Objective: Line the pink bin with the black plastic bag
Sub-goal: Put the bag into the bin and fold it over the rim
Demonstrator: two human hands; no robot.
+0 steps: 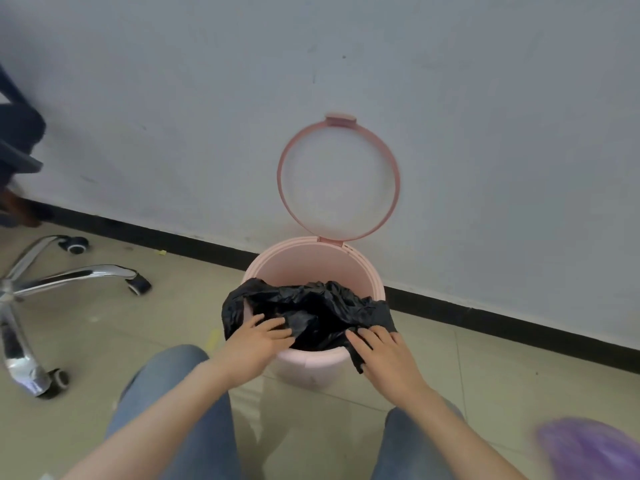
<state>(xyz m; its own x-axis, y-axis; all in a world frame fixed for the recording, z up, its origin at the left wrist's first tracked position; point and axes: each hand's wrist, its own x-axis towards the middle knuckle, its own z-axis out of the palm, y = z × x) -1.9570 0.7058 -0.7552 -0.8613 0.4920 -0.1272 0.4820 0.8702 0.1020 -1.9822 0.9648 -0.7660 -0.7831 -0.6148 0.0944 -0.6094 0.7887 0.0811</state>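
A round pink bin [304,268] stands on the floor against the wall, its pink ring lid [391,202] hinged up at the back. A crumpled black plastic bag [318,313] lies across the bin's mouth, draped over the near left and near right rim. My left hand [258,336] rests on the bag at the near left rim, fingers spread over the plastic. My right hand [382,351] presses the bag's edge at the near right rim, where a flap hangs outside. The far inner wall of the bin is bare pink.
A chrome office-chair base [52,282] with castors stands to the left. A black skirting strip [502,323] runs along the white wall behind the bin. My knees in blue jeans [180,410] frame the bin. A blurred purple thing [595,448] sits at the lower right.
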